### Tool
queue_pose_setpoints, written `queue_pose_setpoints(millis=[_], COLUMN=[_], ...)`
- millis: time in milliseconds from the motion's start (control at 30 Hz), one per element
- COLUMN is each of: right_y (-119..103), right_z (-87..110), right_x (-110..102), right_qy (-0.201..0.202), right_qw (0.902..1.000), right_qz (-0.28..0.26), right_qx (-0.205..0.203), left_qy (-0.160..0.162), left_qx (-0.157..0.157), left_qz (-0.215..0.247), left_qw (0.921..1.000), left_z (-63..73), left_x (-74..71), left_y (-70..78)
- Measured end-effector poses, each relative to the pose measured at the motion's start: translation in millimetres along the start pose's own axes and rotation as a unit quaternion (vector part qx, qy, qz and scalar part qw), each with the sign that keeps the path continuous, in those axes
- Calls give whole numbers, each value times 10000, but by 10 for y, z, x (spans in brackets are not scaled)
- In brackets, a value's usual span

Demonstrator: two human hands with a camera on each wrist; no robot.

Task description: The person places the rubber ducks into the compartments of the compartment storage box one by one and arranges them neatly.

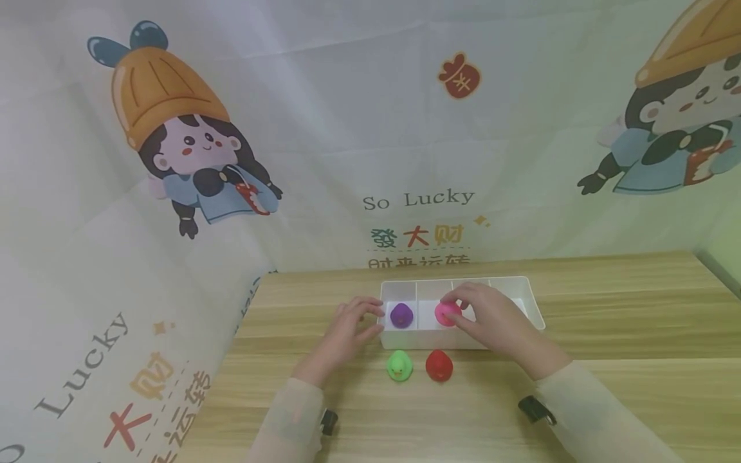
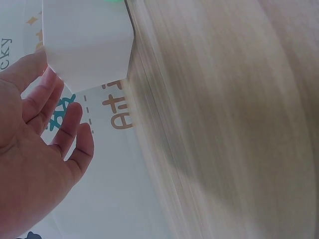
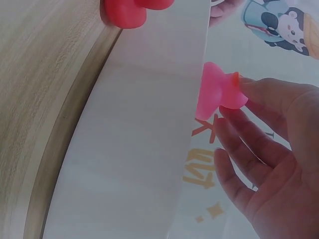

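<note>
This looks like a screened tabletop booth: cartoon-printed cloth [image 1: 347, 109] surrounds a wood-grain table [image 1: 480, 411].

Pale cream sleeves [image 1: 602, 415], black wrist cameras [image 1: 535, 409]

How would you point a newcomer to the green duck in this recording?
On the wooden table stands a long, divided white box. Just outside its near side, toward the left end, sits the duck, left of a red toy and nearer the camera than a purple toy inside. Its bright green body sets it apart from both.
</note>
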State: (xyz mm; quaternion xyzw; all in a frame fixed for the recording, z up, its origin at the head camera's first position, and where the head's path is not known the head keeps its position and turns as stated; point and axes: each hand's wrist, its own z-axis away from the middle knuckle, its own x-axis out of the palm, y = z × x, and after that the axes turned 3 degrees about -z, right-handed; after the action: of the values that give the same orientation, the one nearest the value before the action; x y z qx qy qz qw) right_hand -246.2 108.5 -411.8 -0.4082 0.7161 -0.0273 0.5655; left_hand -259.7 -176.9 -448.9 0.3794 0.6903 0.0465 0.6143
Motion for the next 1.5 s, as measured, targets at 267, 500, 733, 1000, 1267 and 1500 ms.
queue_pose_setpoints(millis=[267,500,733,1000,1267,1500], right_y=[4,10,45,-1,10,29], right_z=[-45,-75,-115,-173,-210,-224], right_x=[21,49,99,91,126,162], right_qy=[-57,-57,-28,-241,-406,-481], right_qw=[10000,9999,9999,9996,9987,9983], right_qz=[-35,-142,-90,19,-44,-58], right_qx=[22,13,-90,111,289,331], left_qy=[13,-27,23,4,-34,-32], left_qx=[-124,-193,-104,-144,-210,-121], left_qz=[38,51,74,24,31,-14], left_qw=[9999,9998,9999,9999,9998,9999], left_z=[-2,1,-3,-7,-9,-17], left_x=[-6,-9,9,-3,-4,11], left_y=[9,12,-4,-1,-2,-7])
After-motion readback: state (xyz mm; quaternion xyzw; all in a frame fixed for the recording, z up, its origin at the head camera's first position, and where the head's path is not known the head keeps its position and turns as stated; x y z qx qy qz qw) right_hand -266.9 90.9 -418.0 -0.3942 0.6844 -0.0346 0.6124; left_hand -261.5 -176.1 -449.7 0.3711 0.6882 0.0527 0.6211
